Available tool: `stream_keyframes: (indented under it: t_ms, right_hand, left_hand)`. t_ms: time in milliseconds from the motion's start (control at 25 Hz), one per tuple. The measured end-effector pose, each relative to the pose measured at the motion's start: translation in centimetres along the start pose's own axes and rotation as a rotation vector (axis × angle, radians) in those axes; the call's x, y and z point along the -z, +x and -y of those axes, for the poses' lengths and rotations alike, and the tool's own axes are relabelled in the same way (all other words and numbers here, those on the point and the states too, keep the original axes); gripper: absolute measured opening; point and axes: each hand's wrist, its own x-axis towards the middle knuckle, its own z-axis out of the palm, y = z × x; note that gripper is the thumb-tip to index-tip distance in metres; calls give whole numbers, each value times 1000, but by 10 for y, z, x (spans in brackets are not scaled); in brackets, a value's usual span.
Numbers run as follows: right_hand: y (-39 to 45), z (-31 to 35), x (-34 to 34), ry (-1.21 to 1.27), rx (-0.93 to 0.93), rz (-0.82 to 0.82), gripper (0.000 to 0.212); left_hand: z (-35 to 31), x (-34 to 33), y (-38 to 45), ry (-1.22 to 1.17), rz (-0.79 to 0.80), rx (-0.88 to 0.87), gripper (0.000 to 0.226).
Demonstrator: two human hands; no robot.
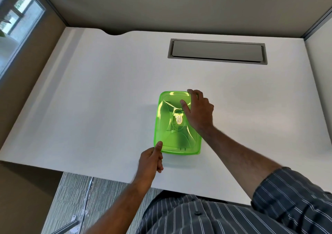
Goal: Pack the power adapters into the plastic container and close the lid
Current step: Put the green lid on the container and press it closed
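A translucent green plastic container (168, 126) stands on the white desk (100, 99), its green lid lying flat on top. Through the lid I make out dim shapes of the power adapters (177, 124) inside. My left hand (150, 160) pinches the container's near left corner, thumb pressed on the lid. My right hand (197, 113) rests on the far right part of the lid, fingers curled over the far edge and thumb flat on top.
A grey cable hatch (217, 51) is set into the desk at the back right. Beige partition walls enclose the desk at the back and the sides. A window (16, 23) is at the far left. The desk's front edge runs just before my body.
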Motion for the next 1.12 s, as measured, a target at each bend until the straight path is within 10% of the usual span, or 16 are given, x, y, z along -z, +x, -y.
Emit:
stream_keyframes:
  t_ms: [720, 1120]
  right_hand:
    - [1, 0, -1, 79, -11, 41, 52]
    - [-33, -20, 16, 546, -250, 283, 86]
  left_hand:
    - [3, 15, 15, 111, 110, -101, 69]
    - [-24, 20, 57, 678, -199, -684, 47]
